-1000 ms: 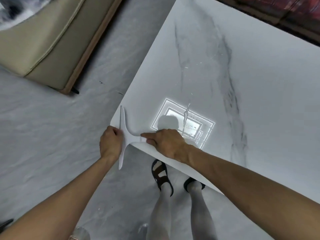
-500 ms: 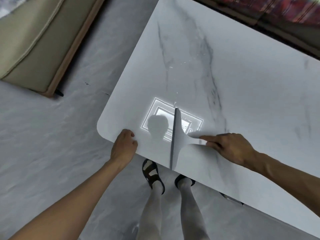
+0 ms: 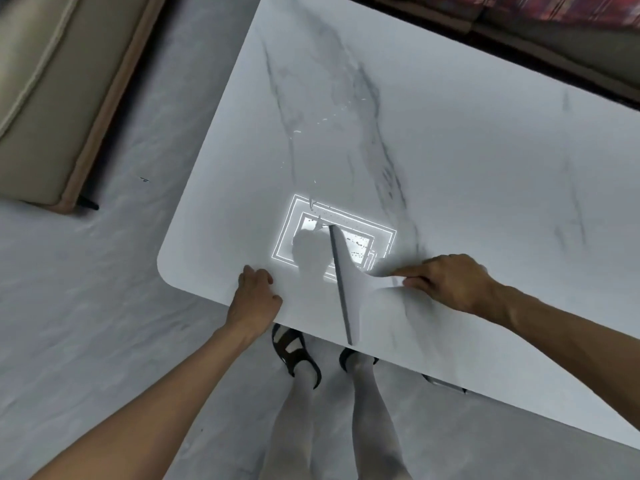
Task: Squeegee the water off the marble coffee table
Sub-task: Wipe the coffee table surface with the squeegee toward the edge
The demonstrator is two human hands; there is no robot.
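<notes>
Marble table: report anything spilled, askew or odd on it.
Small water droplets sit scattered on the marble table, beyond the squeegee held by the right hand. The bright rectangle looks like a reflected light. Nothing looks damaged.

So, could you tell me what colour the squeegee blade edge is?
Dark grey, on a white squeegee body; the head view shows it.

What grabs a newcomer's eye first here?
The bright rectangular light reflection on the white grey-veined marble table, near its front edge. Across it lies the white T-shaped squeegee, its handle held by the right hand, while the left hand rests on the table edge.
</notes>
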